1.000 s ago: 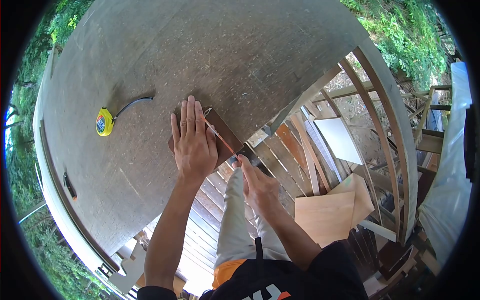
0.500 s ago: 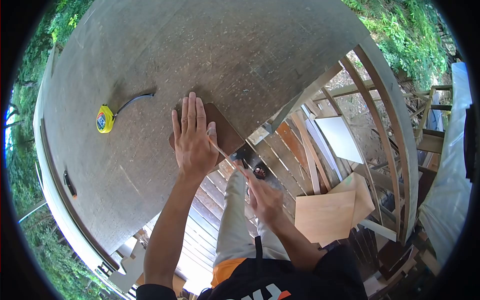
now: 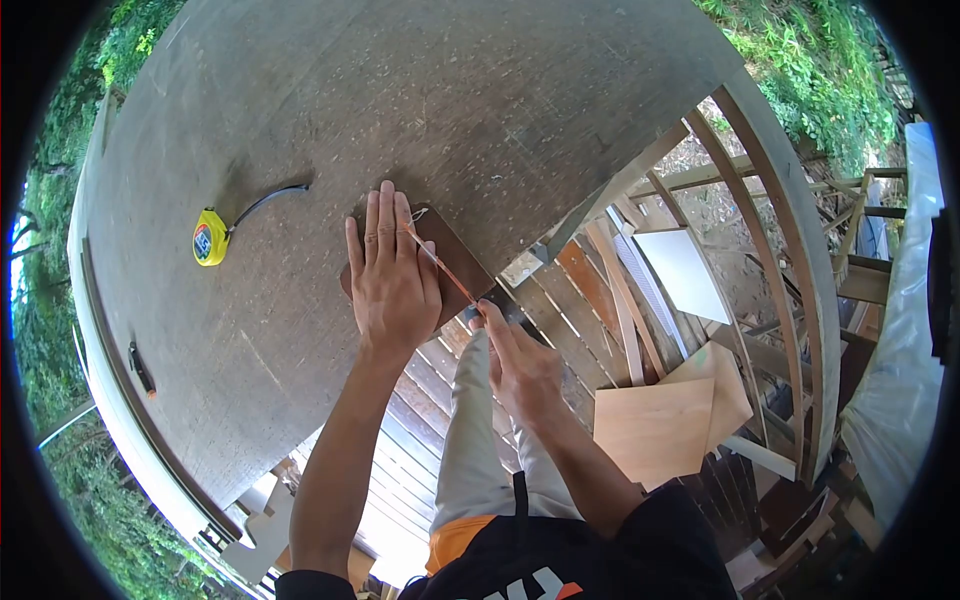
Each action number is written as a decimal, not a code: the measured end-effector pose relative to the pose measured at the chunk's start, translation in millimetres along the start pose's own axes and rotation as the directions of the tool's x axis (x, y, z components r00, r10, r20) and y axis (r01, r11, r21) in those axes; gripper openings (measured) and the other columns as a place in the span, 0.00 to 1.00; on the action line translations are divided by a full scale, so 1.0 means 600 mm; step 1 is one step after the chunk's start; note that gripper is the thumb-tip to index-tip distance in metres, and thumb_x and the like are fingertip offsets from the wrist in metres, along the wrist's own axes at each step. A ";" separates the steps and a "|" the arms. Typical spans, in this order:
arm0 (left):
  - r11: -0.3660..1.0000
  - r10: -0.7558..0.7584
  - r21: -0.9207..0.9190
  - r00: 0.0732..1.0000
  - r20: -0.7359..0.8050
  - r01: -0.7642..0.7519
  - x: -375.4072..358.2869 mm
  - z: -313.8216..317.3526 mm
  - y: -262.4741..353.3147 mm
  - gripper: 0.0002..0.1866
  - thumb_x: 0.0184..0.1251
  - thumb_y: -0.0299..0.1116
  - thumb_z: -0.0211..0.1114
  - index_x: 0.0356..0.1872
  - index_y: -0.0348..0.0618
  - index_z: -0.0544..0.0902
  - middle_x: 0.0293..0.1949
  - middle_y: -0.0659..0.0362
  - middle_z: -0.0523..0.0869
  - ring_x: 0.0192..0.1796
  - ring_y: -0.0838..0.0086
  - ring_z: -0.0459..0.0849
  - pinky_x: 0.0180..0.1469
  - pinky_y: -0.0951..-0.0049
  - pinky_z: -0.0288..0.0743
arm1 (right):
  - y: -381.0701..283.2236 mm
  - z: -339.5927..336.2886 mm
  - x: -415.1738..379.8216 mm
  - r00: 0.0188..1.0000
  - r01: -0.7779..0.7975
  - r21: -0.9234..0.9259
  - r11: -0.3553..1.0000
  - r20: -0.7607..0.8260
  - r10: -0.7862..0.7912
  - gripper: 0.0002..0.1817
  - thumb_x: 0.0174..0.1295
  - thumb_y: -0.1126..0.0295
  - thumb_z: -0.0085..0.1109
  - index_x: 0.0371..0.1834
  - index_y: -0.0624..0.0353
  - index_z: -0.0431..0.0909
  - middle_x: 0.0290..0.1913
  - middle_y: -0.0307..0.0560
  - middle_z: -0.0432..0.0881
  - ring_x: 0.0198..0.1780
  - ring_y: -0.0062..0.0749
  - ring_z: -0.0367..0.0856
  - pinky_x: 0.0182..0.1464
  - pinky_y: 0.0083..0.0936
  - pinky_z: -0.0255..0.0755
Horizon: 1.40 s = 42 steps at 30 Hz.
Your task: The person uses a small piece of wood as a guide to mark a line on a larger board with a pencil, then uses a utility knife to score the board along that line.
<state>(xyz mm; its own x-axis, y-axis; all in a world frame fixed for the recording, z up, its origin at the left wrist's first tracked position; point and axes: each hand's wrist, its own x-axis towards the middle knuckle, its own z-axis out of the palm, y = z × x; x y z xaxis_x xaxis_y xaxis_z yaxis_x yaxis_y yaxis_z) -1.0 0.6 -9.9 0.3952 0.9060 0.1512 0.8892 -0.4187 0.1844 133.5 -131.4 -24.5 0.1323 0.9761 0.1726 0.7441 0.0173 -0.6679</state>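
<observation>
A small dark brown board (image 3: pixel 458 256) lies at the near edge of the worn tabletop (image 3: pixel 400 110). Pressing flat on its left part is my left hand (image 3: pixel 388 285), fingers stretched out and held together. My right hand (image 3: pixel 525 368), just beyond the table edge, is closed around the near end of a narrow, reddish-brown, saw-like tool (image 3: pixel 446 268). This tool runs diagonally over the board beside my left thumb. At its far end, close to my left fingertips, is a pale loop-like shape. Its exact kind is hard to make out, and my fingers hide the grip.
A yellow tape measure (image 3: pixel 209 238) with a dark strap lies on the tabletop's left side, and a black pen-like tool (image 3: pixel 140 370) near the left edge. Below right are plywood pieces (image 3: pixel 655 425), a white panel (image 3: pixel 682 272) and wooden strips on a slatted floor.
My right hand has shifted slightly, and the tool now reaches farther forward over the board, its far end up by my left fingertips. My left hand stays pressed in nearly the same place.
</observation>
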 end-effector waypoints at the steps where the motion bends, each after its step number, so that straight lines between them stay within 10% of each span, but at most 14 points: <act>1: 1.000 0.000 0.000 1.000 0.001 0.000 0.000 0.000 0.000 0.29 0.77 0.33 0.48 0.76 0.32 0.61 0.78 0.44 0.60 0.81 0.51 0.56 0.80 0.47 0.45 | 0.000 0.001 0.000 1.000 -0.001 0.000 1.000 0.001 0.001 0.22 0.66 0.76 0.62 0.65 0.57 0.76 0.29 0.43 0.83 0.22 0.34 0.81 0.22 0.31 0.72; 36: 1.000 -0.006 -0.016 1.000 -0.015 0.006 -0.001 0.001 -0.001 0.29 0.79 0.35 0.47 0.76 0.32 0.62 0.78 0.45 0.62 0.80 0.51 0.58 0.80 0.48 0.46 | 0.004 0.010 -0.014 1.000 -0.014 0.037 0.999 -0.014 0.015 0.29 0.59 0.79 0.64 0.67 0.57 0.74 0.42 0.61 0.86 0.29 0.37 0.88 0.24 0.28 0.76; 42: 1.000 0.000 -0.003 1.000 -0.019 0.000 -0.001 0.002 -0.001 0.28 0.79 0.35 0.47 0.75 0.32 0.63 0.78 0.45 0.62 0.80 0.52 0.58 0.80 0.48 0.45 | -0.002 0.005 -0.006 0.999 0.003 0.042 0.999 -0.048 -0.001 0.24 0.64 0.80 0.61 0.64 0.61 0.76 0.36 0.46 0.88 0.28 0.36 0.87 0.25 0.30 0.77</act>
<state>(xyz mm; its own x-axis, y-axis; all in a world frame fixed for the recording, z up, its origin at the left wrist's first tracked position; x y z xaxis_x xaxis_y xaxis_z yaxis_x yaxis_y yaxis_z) -1.7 0.4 -11.2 0.3909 0.9048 0.1692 0.8884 -0.4189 0.1876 130.2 -134.2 -26.5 0.1630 0.9646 0.2074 0.7163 0.0289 -0.6972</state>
